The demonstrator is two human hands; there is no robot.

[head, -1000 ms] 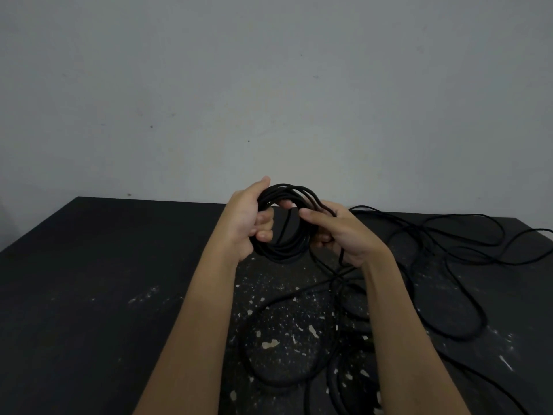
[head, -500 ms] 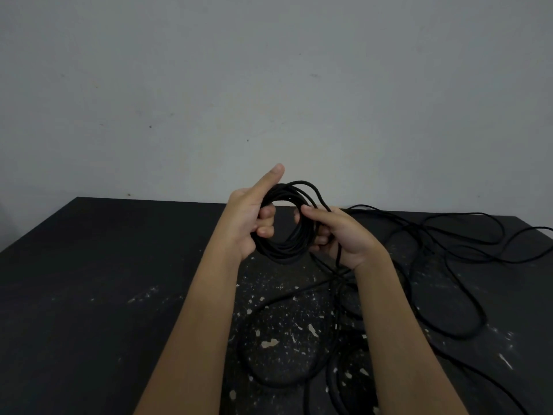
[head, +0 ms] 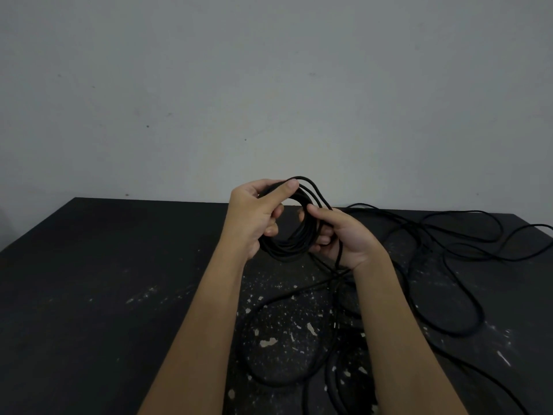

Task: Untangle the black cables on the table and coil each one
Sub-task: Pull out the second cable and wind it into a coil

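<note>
black table, both hands gripping cable coil

The left hand covers the left side of the coil, and the right hand covers its right side. Below the coil, loose cables slip under the right arm and run off the bottom edge. Where they end is out of sight.

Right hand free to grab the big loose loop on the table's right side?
Probably not yet: the right hand grips the coil along with the left hand. Nothing lies over the loose loop itself.
</note>
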